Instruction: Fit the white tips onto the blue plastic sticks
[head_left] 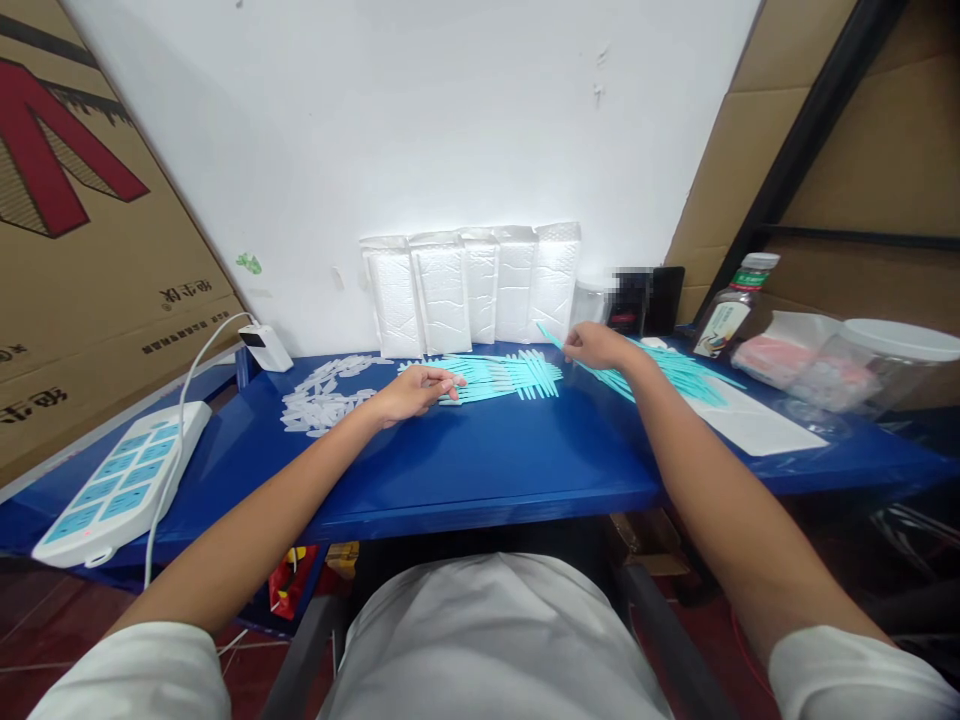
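My right hand [594, 345] pinches a thin teal stick [549, 334], whose end points up and left. Just right of that hand lies a loose pile of similar teal sticks [679, 372], partly hidden by my wrist. My left hand [418, 392] hovers at the left part of a row of teal sticks [499, 376] in the middle of the table. Its thumb and fingertips are closed together; what is between them, if anything, is too small to make out. Left of it, small clear plastic pieces [322, 400] lie scattered in a heap.
Several white padded packets [442, 295] lean on the wall behind the blue table [480, 460]. A white power strip [124, 480] and charger [268, 347] sit left. On the right are a white sheet [765, 422], a bottle [731, 310] and a clear jar [900, 365].
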